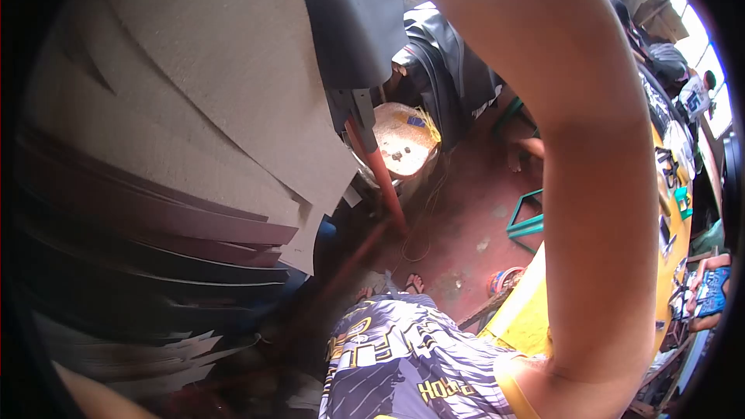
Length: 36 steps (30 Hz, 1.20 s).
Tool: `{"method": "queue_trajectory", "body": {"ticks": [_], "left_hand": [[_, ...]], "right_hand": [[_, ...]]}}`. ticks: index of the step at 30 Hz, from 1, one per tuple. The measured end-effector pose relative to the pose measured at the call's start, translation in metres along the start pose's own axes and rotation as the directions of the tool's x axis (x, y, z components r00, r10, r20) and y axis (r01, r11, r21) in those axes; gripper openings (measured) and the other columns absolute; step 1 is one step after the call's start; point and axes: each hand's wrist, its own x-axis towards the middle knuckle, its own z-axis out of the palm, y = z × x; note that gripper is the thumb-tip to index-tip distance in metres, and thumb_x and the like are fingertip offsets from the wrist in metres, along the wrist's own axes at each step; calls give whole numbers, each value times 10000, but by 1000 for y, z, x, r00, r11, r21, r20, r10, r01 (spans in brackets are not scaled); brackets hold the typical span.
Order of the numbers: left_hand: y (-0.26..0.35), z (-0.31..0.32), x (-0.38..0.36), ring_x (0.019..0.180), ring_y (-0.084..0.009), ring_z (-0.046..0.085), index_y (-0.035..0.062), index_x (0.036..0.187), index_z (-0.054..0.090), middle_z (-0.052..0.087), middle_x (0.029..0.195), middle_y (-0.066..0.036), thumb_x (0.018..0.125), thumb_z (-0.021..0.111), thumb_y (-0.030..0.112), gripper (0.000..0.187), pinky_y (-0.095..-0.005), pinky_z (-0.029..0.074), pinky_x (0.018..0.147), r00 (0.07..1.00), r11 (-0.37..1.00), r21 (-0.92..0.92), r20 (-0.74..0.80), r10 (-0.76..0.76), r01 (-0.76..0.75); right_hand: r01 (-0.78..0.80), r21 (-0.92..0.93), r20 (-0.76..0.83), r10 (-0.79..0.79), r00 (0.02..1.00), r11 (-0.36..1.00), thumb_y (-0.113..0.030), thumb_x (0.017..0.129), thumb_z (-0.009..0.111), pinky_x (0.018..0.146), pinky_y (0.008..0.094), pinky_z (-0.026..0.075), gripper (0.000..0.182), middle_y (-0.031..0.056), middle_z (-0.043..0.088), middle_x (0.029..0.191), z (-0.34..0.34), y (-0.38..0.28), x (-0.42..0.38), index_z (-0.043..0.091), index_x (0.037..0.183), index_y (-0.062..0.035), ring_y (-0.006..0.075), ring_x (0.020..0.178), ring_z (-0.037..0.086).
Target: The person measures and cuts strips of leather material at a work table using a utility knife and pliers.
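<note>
Large grey-beige sheets (209, 54) fill the left side, lying over thinner brown and black sheets (178, 256). A dark, smooth sheet (353, 23) hangs beside them at the top. My right arm arches across the right side and leaves the frame at the top, so my right hand is out of view. Only a sliver of my left arm shows at the bottom left corner, and my left hand cannot be seen. What either hand touches is hidden.
A red post (380, 171) stands by a round, light-topped object (403, 140). Green metal frames (528, 225) rest on the red floor (454, 217). A yellow table (679, 256) bearing small items runs along the right. Another person (694, 97) is at the far right.
</note>
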Motion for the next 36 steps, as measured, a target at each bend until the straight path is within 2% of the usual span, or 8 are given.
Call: {"method": "queue_trajectory", "body": {"ticks": [3, 7, 9, 15, 19, 25, 31, 36], "left_hand": [[86, 18, -73, 1147, -310, 633, -46, 1134, 623, 665, 1236, -210, 984, 629, 360, 433, -418, 477, 997, 998, 922, -386, -41, -48, 29], [151, 102, -188, 1080, -304, 696, 28, 1101, 725, 727, 1132, -158, 884, 776, 377, 414, -429, 549, 925, 758, 82, -884, 439, 482, 460], [192, 159, -293, 1094, -291, 692, -2, 1214, 685, 715, 1190, -164, 875, 761, 225, 414, -381, 534, 961, 395, 95, -508, 762, 513, 856], [190, 240, -562, 995, -227, 703, -37, 1138, 707, 741, 1080, -168, 911, 746, 272, 385, -349, 545, 890, -111, 410, -79, 901, 418, 909], [188, 250, -608, 849, -173, 693, -45, 1054, 734, 755, 932, -124, 922, 734, 260, 332, -324, 546, 770, -180, 412, 15, 913, 365, 911], [193, 312, -648, 841, -160, 684, -19, 1047, 747, 755, 938, -103, 924, 725, 294, 337, -322, 543, 763, -116, 361, -85, 858, 501, 929], [205, 336, -694, 882, -173, 680, 28, 1082, 761, 760, 994, -93, 911, 745, 326, 343, -336, 539, 810, -233, 434, -33, 806, 545, 900], [180, 335, -704, 610, -112, 565, 24, 936, 698, 639, 765, -28, 954, 693, 326, 303, -287, 429, 497, -437, 523, 103, 697, 569, 846]], "right_hand": [[29, 9, 32, -29, 999, 1000, -474, 1036, 504, 943, 409, 515, 537, 188, 690, 1153, 4, -2, -2, 623, 1287, -14, 279, 1047, 676], [40, 40, 60, -43, 997, 998, -490, 1039, 489, 944, 413, 513, 541, 190, 699, 1137, 3, 0, -15, 642, 1273, -27, 280, 1047, 677], [29, 57, 67, -33, 997, 998, -498, 1041, 481, 945, 414, 512, 544, 191, 703, 1128, -6, 3, -28, 652, 1266, -33, 280, 1047, 678], [-288, 170, -10, 293, 956, 943, -525, 1047, 448, 958, 423, 506, 568, 199, 710, 1143, -63, 16, -153, 666, 1272, -51, 286, 1046, 682], [-398, 31, -348, 383, 856, 917, -301, 1077, 467, 845, 344, 511, 363, 144, 701, 1011, -33, 38, -290, 661, 1114, 4, 255, 948, 669], [-894, 432, -117, 990, 75, 119, -147, 887, 678, 619, 303, 499, 156, 27, 606, 719, 166, -130, -526, 584, 847, -30, 95, 678, 570], [-964, 62, 345, 912, -221, -258, -204, 863, 709, 738, 446, 540, 215, 212, 687, 849, 234, -384, -609, 602, 888, -19, 364, 831, 700], [-987, 38, 331, 934, -133, -154, -182, 901, 676, 725, 484, 503, 196, 220, 672, 856, 208, -451, -595, 573, 953, -24, 406, 840, 670]]}}
